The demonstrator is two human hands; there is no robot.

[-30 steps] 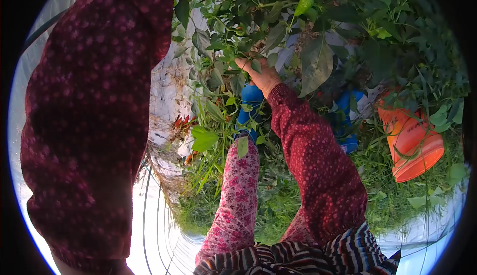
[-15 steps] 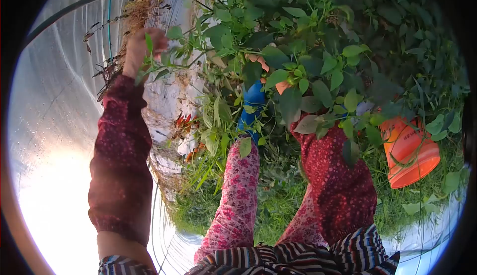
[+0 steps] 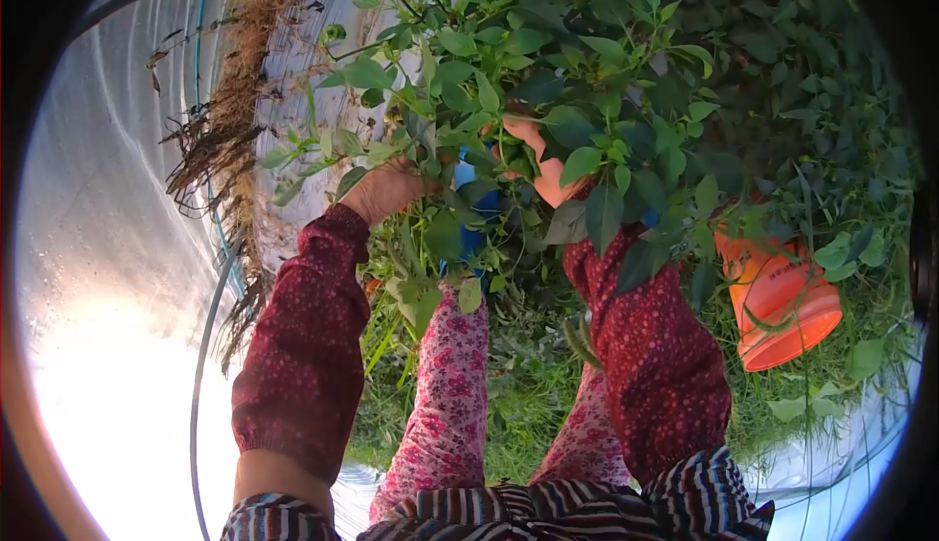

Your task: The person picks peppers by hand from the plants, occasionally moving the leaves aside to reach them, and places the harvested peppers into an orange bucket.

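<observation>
In front of the floral trousers (image 3: 452, 375), the leafy plant (image 3: 604, 213) is spread around the left hand (image 3: 386, 191) and right hand (image 3: 551, 179). Whether either grip is spread or pinching cannot be told. Stems could be snapped by a blind pull, or leaves torn by a snagging sleeve (image 3: 655, 345).

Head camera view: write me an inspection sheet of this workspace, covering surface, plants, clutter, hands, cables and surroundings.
Surface: grass around the legs; pale sheeting beyond, partly littered with dry matter.
Plants: dense green foliage, overhanging both hands.
Clutter: orange bucket tilted among the greenery; dried stems along the sheeting.
Hands: left hand and right hand among the leaves, fingers partly hidden; neither grip can be judged.
Cables: no electrical ones seen; thin blue-green line on the left side.
Surroundings: translucent plastic wall at left, with bright glare low down.
</observation>
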